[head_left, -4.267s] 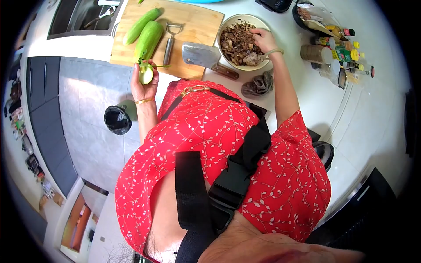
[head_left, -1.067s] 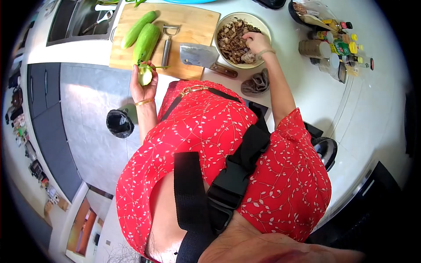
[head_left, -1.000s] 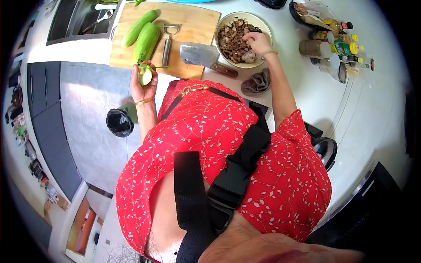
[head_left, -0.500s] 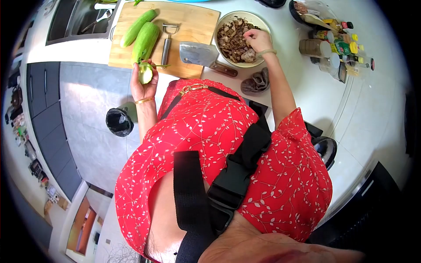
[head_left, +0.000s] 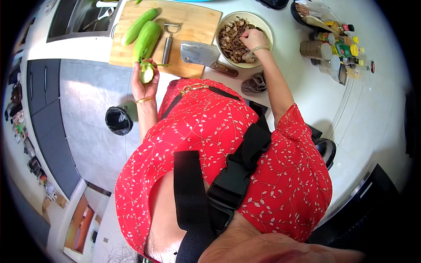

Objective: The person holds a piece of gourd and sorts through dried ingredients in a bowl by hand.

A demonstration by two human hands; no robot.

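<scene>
The left hand (head_left: 144,89) curled its fingers around one cut green piece (head_left: 146,75), pale face up, at the near edge of the chopping board (head_left: 197,19). Two long green gourds (head_left: 147,39) lay side by side towards that board's left edge, with one peeler (head_left: 167,50) just right of them. One cleaver (head_left: 199,53) lay across the near right corner. Close by the right edge stood one bowl (head_left: 269,33) of brown chopped mixture (head_left: 229,38); the right hand (head_left: 253,39) dipped in, and I couldn't tell whether it gripped any.
</scene>
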